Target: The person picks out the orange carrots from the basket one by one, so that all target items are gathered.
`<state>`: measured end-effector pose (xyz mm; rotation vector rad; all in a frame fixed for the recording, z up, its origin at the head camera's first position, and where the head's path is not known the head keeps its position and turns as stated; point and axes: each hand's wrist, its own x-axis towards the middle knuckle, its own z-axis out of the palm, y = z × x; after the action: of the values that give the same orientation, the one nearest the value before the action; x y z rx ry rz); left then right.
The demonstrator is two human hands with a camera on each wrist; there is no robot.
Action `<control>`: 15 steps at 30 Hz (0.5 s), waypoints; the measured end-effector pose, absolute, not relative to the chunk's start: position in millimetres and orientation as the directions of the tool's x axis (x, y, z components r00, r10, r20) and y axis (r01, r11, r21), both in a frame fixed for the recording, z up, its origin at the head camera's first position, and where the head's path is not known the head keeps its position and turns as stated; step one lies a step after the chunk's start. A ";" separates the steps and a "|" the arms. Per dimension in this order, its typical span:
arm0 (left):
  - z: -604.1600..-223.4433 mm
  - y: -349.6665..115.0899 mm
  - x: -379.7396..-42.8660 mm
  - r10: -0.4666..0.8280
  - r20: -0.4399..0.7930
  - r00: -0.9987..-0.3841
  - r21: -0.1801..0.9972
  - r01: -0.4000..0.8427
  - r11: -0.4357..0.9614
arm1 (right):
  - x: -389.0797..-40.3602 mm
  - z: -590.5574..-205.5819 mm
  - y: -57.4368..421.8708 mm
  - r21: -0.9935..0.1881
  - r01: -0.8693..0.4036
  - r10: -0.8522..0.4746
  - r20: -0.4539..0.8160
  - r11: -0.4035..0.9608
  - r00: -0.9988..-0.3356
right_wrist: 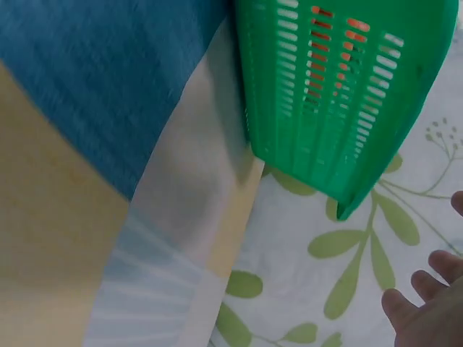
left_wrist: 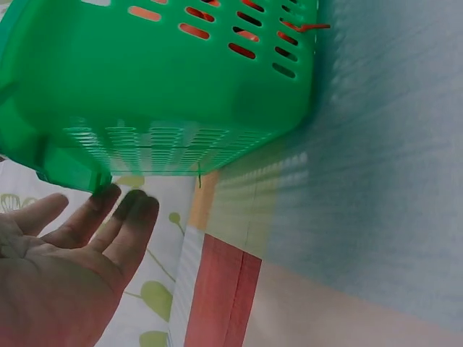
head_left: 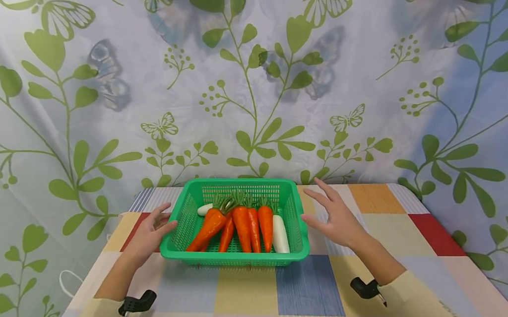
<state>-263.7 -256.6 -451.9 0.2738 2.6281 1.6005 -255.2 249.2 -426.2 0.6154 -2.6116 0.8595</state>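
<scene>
A green plastic basket [head_left: 239, 257] with slotted walls sits on the table and holds several orange carrots [head_left: 241, 224] with green tops. A white radish [head_left: 280, 233] lies at its right end, and the end of another white piece [head_left: 204, 210] shows behind the carrots at the left. My left hand [head_left: 146, 239] is beside the basket's left end, fingers spread; in the left wrist view its fingertips are close to the rim, and I cannot tell if they touch. Off the right end, my right hand [head_left: 337, 219] is held with loose, spread fingers, apart from the basket.
A patchwork-patterned cloth [head_left: 246, 291] covers the table. Behind it hangs a curtain [head_left: 248, 79] printed with leaves and butterflies. A white cable [head_left: 67, 285] loops by the table's left edge. Black wrist mounts [head_left: 137, 303] sit on both forearms.
</scene>
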 end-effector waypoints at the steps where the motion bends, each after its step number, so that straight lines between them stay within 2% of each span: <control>1: -452.4 -257.0 -263.6 0.174 0.049 -0.984 0.892 0.121 0.435 | -255.0 -426.5 246.4 -0.497 -0.495 -0.296 0.426 0.713 -0.855; 9: -452.2 -260.1 -265.9 0.194 0.008 -0.981 0.932 0.077 0.353 | -254.2 -424.8 224.7 -0.583 -0.517 -0.285 0.446 0.626 -0.849; 15: -453.3 -265.9 -269.1 0.223 -0.065 -0.973 0.967 -0.007 0.254 | -252.7 -420.6 212.0 -0.688 -0.494 -0.298 0.394 0.532 -0.870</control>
<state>-269.1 -265.9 -453.3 0.2041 2.3308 1.8001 -252.7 212.0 -420.6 0.6688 -2.5433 1.2496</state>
